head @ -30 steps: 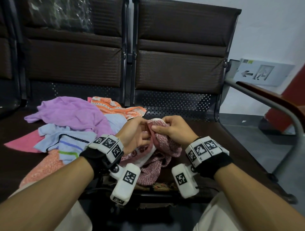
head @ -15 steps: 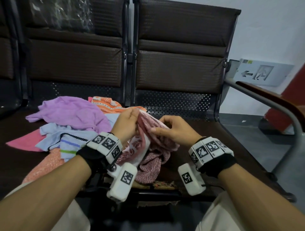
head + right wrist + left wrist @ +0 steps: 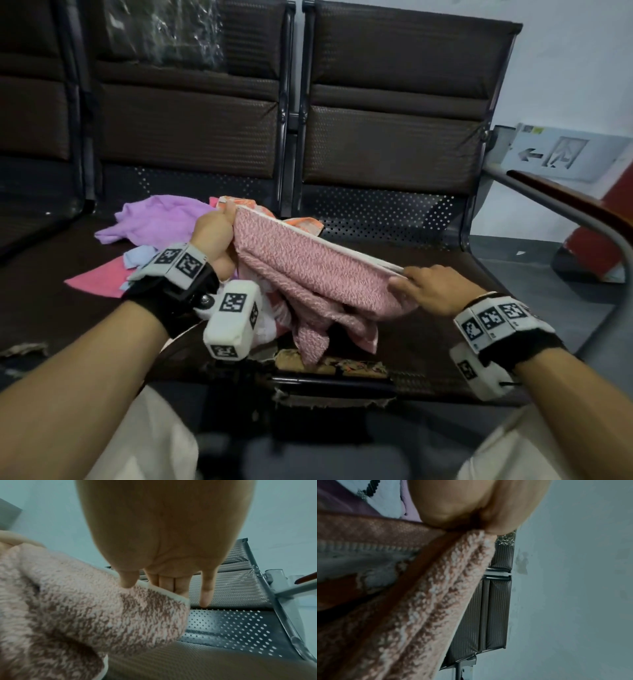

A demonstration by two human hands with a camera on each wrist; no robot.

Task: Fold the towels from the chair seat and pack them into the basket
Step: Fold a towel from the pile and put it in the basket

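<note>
Left hand [image 3: 214,229] & right hand [image 3: 426,289] each pinch mottled pink towel [image 3: 308,270], white-hemmed edge taut btwn them, rest sagging.

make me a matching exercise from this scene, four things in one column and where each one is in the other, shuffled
Things:
1. speckled pink towel
2. purple towel
3. exit sign
4. plastic wrap

Places:
A. on the left chair's backrest
B. leaning against the wall at right
C. stretched between both hands
D. lying on the seat, far left of the pile

Pairs: 1-C, 2-D, 3-B, 4-A
</note>
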